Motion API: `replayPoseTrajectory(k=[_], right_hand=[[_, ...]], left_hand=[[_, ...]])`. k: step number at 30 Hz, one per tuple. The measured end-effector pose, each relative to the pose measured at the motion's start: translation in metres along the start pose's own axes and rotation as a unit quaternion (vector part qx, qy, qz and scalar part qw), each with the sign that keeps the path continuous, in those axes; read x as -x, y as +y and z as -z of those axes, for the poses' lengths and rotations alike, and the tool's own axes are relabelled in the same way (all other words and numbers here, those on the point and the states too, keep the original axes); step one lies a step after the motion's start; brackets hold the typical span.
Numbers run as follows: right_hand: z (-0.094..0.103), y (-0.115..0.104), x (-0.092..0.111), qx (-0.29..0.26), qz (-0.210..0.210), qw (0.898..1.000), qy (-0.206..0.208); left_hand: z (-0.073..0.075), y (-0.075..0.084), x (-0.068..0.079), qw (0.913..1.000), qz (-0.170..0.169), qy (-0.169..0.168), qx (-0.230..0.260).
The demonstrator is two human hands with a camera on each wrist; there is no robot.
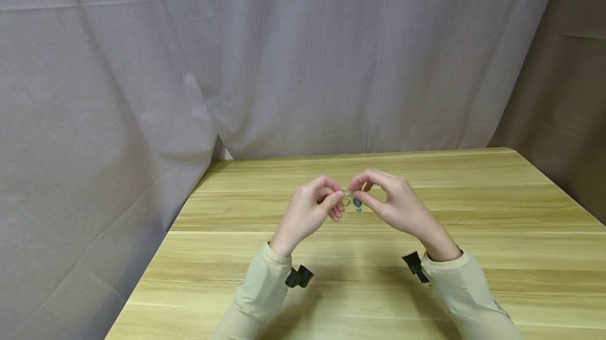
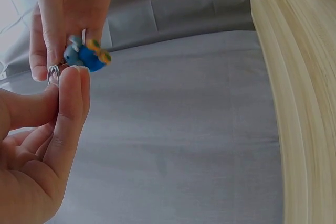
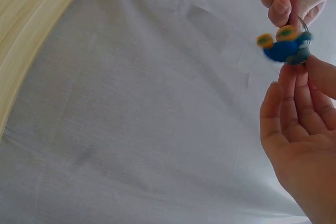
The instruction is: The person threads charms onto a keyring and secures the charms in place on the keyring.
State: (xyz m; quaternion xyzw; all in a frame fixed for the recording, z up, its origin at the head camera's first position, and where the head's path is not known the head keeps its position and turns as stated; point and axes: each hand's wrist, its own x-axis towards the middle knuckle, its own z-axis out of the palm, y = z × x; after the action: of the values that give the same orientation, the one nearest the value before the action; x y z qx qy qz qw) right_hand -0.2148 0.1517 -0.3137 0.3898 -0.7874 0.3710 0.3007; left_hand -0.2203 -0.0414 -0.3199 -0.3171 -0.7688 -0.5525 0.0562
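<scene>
My left hand [image 1: 306,207] pinches a thin metal key ring [image 2: 53,72] between thumb and forefinger, above the table. A small blue figure charm [image 3: 282,50] with a grey head and yellow-orange feet hangs beside the ring. Facing the left hand, my right hand [image 1: 400,204] pinches at the charm's head end with thumb and fingertips. The two hands' fingertips nearly meet, with the ring bridging them. In the head view the charm dangles just under the right fingertips; its link to the ring is mostly hidden by fingers.
A wood-grain table [image 1: 227,277] spreads under both hands. Grey cloth [image 1: 303,66] hangs behind and to the left of it, with a brown cloth [image 1: 558,92] at the right. Each sleeve carries a black wrist mount [image 1: 299,276].
</scene>
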Motion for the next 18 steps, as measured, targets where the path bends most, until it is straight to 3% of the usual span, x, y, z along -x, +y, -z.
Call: replayPoseTrajectory(k=[18], right_hand=[[0.0013,-0.0024,-0.0012,-0.032,0.049,0.998,-0.001]], left_hand=[[-0.0002,0.0006,-0.0007,1.0,0.006,-0.006,-0.003]])
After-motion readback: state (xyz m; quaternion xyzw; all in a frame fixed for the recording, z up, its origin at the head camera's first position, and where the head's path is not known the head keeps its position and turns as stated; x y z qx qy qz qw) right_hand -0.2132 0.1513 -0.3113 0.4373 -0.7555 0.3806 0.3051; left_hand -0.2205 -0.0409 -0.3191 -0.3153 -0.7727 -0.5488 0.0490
